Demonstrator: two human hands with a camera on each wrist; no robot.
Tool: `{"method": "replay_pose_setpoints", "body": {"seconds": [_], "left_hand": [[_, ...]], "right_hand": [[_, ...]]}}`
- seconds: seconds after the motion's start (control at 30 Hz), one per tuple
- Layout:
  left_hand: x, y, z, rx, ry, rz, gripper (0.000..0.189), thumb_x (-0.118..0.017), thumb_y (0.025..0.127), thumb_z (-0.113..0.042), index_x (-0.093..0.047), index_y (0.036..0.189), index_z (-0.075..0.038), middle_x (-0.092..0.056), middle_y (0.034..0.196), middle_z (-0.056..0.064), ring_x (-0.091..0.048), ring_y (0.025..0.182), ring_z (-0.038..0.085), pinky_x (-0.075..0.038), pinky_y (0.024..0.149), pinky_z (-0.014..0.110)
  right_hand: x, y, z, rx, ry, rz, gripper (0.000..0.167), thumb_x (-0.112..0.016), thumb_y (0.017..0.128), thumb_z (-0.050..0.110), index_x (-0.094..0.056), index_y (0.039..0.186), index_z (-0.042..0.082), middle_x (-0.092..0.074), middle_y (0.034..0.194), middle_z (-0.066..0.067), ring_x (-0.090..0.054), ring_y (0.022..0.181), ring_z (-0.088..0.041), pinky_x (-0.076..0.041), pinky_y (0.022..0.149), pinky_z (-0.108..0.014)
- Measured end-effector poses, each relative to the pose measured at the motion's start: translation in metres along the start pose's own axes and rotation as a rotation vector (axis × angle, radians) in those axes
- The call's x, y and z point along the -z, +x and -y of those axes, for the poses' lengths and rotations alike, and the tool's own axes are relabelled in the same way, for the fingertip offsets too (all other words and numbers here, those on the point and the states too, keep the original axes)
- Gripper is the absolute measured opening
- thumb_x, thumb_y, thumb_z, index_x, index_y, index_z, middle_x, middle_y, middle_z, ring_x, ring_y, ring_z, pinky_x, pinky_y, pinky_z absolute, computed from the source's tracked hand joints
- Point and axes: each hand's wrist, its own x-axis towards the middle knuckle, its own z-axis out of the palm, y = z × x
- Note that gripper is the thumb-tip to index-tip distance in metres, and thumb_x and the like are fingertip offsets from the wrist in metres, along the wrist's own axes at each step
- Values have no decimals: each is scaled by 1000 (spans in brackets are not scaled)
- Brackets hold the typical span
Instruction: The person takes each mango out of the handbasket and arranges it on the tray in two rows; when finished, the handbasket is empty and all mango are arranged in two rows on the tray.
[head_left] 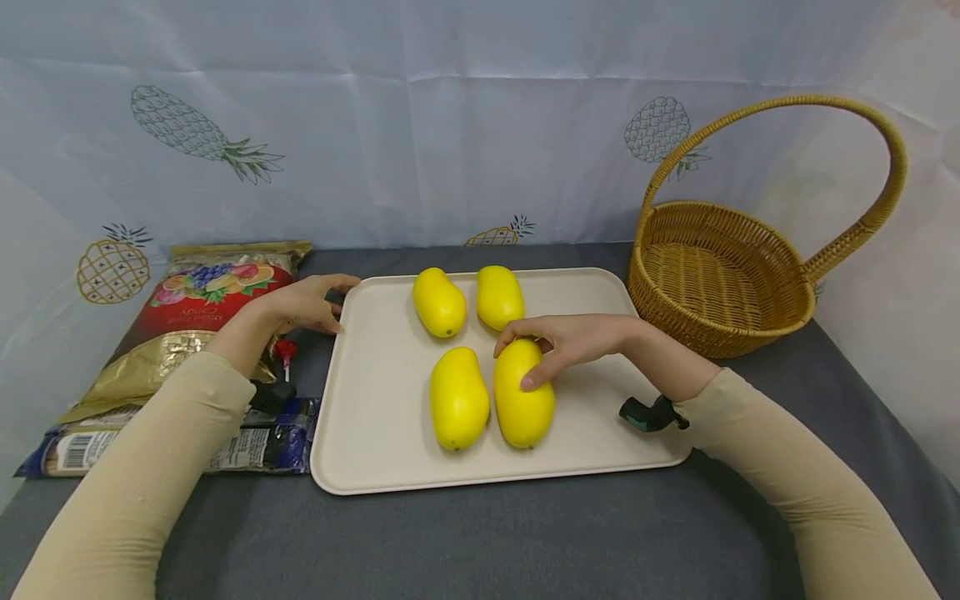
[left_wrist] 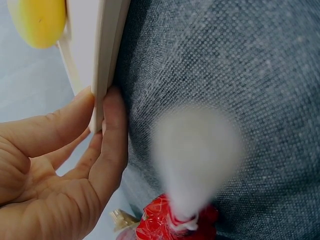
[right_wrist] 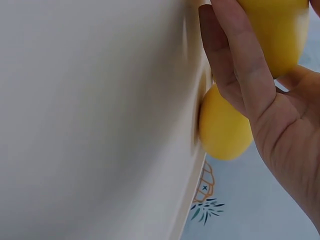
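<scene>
A cream tray [head_left: 375, 392] lies in the middle of the head view, holding several yellow mangoes. With thumb and fingers, my left hand [head_left: 311, 302] pinches the tray's left rim near the back corner; the left wrist view has the thumb on top of the rim [left_wrist: 100, 55] and fingers at its outer side. My right hand [head_left: 572, 340] grips the front right mango [head_left: 527, 408] around its upper part. Just left of it lies another mango [head_left: 459, 400]. Two more, a back left mango [head_left: 438, 302] and a back right mango [head_left: 500, 297], sit behind.
A wicker basket [head_left: 705, 329] with a tall handle stands at the back right, beside the tray. On the left lie a red and gold candy bag [head_left: 202, 304] and a dark blue package [head_left: 288, 442]. A red lollipop [head_left: 285, 350] is below my left hand.
</scene>
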Motion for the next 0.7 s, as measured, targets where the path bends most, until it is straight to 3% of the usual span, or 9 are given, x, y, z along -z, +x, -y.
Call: {"method": "replay_pose_setpoints", "body": {"seconds": [0.13, 0.33, 0.47, 0.7], "left_hand": [[0, 1, 0, 0, 1, 1, 88, -63, 89, 6, -9, 159, -2, -11, 159, 30, -30, 144, 52, -53, 102, 49], [1, 3, 2, -3, 1, 3, 90, -63, 89, 6, -8, 159, -3, -10, 159, 31, -30, 144, 52, -56, 97, 44], [1, 3, 2, -2, 3, 2, 89, -63, 89, 6, -8, 159, -3, -10, 159, 31, -30, 144, 52, -56, 97, 44], [0, 2, 1, 3, 2, 3, 89, -63, 90, 5, -7, 159, -3, -10, 160, 30, -30, 144, 52, -54, 101, 48]], "right_hand": [[0, 1, 0, -12, 35, 9, 53, -70, 90, 36, -49, 137, 23, -51, 125, -4, -48, 107, -22, -43, 89, -35], [2, 0, 0, -20, 33, 5, 58, -70, 90, 36, -47, 140, 19, -54, 122, -6, -54, 85, -20, -50, 82, -32], [5, -1, 0, -10, -1, -11, 57, -70, 90, 34, -49, 140, 19, -55, 127, -4, -52, 87, -19, -47, 82, -32], [8, -3, 2, -21, 8, 1, 57, -69, 91, 33, -49, 142, 18, -53, 136, -3, -54, 105, -22, -49, 90, -35]]}}
